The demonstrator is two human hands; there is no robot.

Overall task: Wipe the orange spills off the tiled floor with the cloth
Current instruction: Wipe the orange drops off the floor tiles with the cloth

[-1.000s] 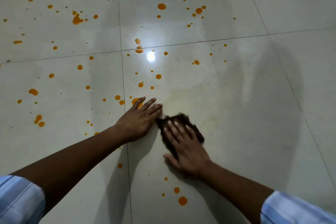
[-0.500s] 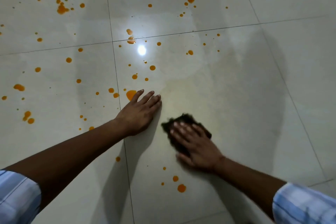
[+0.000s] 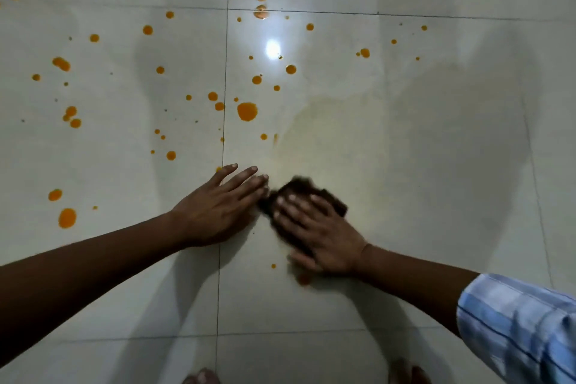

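Note:
A dark brown cloth (image 3: 300, 188) lies on the pale tiled floor (image 3: 436, 165) under my right hand (image 3: 314, 232), whose straight fingers press flat on it. My left hand (image 3: 218, 209) rests flat on the floor just left of the cloth, fingers straight, fingertips almost touching it. Orange spills dot the tiles above and to the left; the largest nearby drop (image 3: 247, 111) lies beyond my left hand. A small orange drop (image 3: 273, 265) and a smeared one (image 3: 304, 279) sit close to my right wrist.
A faint yellowish wiped film (image 3: 343, 121) covers the tile right of the drops. Bigger orange blobs (image 3: 67, 217) lie at the far left. A lamp's reflection (image 3: 273, 48) glares on the floor. My bare feet (image 3: 201, 377) show at the bottom edge.
My right hand has slid the cloth left and toward me, up against my left fingertips. The view has shifted, so the spills sit lower and more to the right in the frame.

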